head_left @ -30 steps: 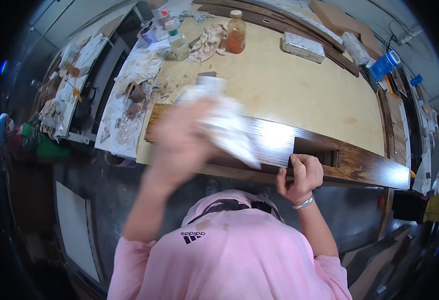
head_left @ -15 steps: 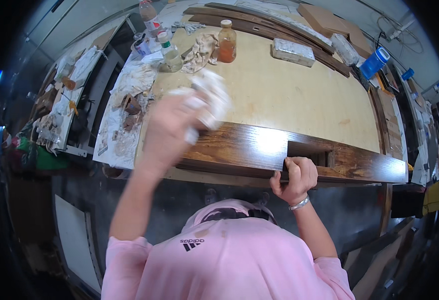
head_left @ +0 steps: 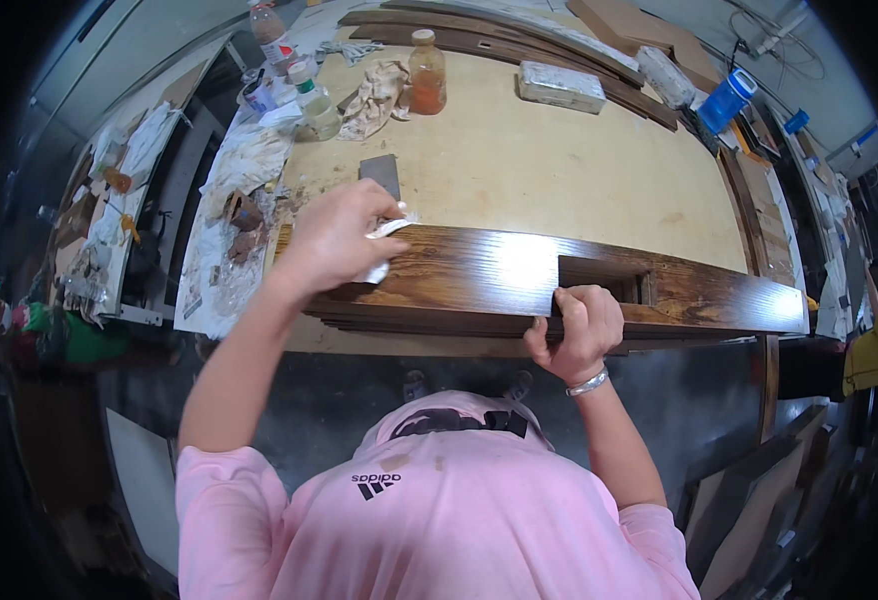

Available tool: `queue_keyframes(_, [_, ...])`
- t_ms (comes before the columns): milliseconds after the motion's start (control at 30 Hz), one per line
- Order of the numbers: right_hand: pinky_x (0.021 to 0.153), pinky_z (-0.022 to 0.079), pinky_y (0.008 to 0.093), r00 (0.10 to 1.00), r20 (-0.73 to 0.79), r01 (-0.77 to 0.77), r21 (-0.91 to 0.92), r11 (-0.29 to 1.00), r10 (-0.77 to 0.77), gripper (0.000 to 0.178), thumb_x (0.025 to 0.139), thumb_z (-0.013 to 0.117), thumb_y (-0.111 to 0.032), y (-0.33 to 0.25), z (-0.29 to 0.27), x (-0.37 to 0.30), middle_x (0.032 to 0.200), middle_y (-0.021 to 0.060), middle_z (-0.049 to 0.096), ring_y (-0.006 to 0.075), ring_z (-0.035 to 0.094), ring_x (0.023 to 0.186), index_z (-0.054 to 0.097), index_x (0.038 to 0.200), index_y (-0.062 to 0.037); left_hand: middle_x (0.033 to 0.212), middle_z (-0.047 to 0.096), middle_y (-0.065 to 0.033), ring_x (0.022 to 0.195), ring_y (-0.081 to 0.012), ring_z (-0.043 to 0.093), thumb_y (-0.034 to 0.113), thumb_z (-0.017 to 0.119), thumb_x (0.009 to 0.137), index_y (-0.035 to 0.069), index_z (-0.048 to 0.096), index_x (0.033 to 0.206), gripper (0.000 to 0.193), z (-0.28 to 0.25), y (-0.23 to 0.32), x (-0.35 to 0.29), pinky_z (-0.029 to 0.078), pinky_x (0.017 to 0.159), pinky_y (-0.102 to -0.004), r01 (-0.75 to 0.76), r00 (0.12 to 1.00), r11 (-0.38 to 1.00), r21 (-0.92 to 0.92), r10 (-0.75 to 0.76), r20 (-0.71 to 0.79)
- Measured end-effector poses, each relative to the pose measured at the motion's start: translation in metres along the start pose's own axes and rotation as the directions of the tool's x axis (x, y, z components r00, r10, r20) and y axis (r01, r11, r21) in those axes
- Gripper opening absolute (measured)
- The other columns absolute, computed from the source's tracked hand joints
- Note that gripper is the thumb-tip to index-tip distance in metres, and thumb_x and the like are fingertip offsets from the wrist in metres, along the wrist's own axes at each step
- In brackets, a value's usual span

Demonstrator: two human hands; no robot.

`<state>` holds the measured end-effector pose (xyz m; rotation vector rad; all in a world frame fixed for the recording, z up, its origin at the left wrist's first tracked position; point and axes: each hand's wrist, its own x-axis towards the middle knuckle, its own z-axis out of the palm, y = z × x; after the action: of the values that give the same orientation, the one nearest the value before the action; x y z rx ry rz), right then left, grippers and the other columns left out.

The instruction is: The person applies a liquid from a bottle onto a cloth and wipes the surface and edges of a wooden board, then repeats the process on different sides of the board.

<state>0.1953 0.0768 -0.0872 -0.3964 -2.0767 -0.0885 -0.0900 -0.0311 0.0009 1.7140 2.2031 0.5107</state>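
Note:
A long, glossy brown wooden board [head_left: 459, 265] lies along the near edge of the table, with a rectangular cutout [head_left: 604, 278] right of its middle. My left hand [head_left: 334, 240] is closed on a crumpled white cloth [head_left: 391, 230], pressed down on the board's left part; most of the cloth is hidden under the fingers. My right hand [head_left: 584, 325] grips the board's near edge at the cutout's left corner, fingers curled over it and thumb on the front side. Just beyond my left hand, a flat dark grey piece [head_left: 380, 175], like sandpaper, rests on the table.
On the pale tabletop [head_left: 549, 170] stand a bottle of orange liquid [head_left: 427, 75] and a clear bottle [head_left: 315, 105], beside a beige rag [head_left: 374, 100]. A wrapped block [head_left: 561, 88] and dark wooden strips [head_left: 499, 45] lie at the back. A blue jug [head_left: 727, 100] stands far right.
My left hand has come down with the cloth, from raised above the board onto its left part. The grey piece now shows. My right hand keeps its grip; the whole view has shifted slightly.

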Motion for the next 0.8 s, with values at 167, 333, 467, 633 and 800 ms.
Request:
queue_keyframes(167, [0.049, 0.041, 0.0362, 0.999, -0.026, -0.019, -0.015, 1.000, 0.019, 0.024, 0.071, 0.068, -0.021, 0.000, 0.000, 0.000, 0.070, 0.0102, 0.052, 0.0257, 0.053, 0.057, 0.061, 0.085, -0.0021, 0.102, 0.063, -0.0096, 0.099, -0.0211, 0.061, 0.005, 0.076, 0.071, -0.003, 0.066, 0.105, 0.036, 0.000, 0.005, 0.014, 0.046, 0.089, -0.0316, 0.092, 0.986, 0.964, -0.249, -0.055, 0.155])
queue_keyframes(333, [0.052, 0.044, 0.0360, 0.999, -0.026, -0.038, 0.009, 0.999, 0.038, 0.023, 0.077, 0.067, -0.025, 0.002, 0.003, -0.003, 0.072, 0.0092, 0.056, 0.0254, 0.055, 0.059, 0.061, 0.083, -0.0039, 0.102, 0.062, -0.0083, 0.097, -0.0192, 0.059, 0.002, 0.076, 0.068, -0.003, 0.066, 0.107, 0.040, -0.009, 0.001, 0.021, 0.045, 0.089, -0.0306, 0.126, 0.957, 0.910, -0.394, -0.007, 0.289])
queue_keyframes(467, [0.052, 0.044, 0.0356, 0.998, -0.024, -0.053, -0.001, 0.999, 0.053, 0.022, 0.076, 0.067, -0.025, 0.002, 0.002, -0.004, 0.073, 0.0091, 0.057, 0.0253, 0.056, 0.061, 0.061, 0.082, -0.0042, 0.099, 0.063, -0.0083, 0.091, -0.0191, 0.061, 0.002, 0.078, 0.067, -0.003, 0.067, 0.106, 0.040, -0.009, 0.024, 0.024, 0.048, 0.082, -0.0291, 0.371, 0.897, 0.867, -0.333, -0.242, 0.369])
queue_keyframes(633, [0.051, 0.043, 0.0363, 0.999, -0.035, -0.023, 0.034, 0.999, 0.025, 0.025, 0.077, 0.067, -0.023, 0.003, 0.005, -0.005, 0.073, 0.0115, 0.058, 0.0265, 0.056, 0.058, 0.061, 0.087, -0.0012, 0.104, 0.065, -0.0113, 0.096, -0.0203, 0.063, 0.000, 0.071, 0.072, -0.004, 0.066, 0.108, 0.036, 0.002, 0.011, 0.021, 0.049, 0.086, -0.0298, 0.111, 0.988, 0.947, -0.301, -0.071, 0.141])
queue_keyframes(800, [0.053, 0.044, 0.0376, 1.000, 0.005, -0.031, 0.023, 0.999, 0.031, 0.023, 0.077, 0.067, -0.024, 0.002, -0.002, -0.005, 0.075, 0.0111, 0.058, 0.0272, 0.057, 0.060, 0.060, 0.085, -0.0030, 0.123, 0.064, -0.0141, 0.110, -0.0338, 0.062, 0.016, 0.074, 0.076, 0.008, 0.063, 0.125, 0.051, 0.050, 0.094, -0.014, 0.048, 0.097, -0.0454, -0.569, 0.794, 0.820, 0.060, 0.567, -0.220])
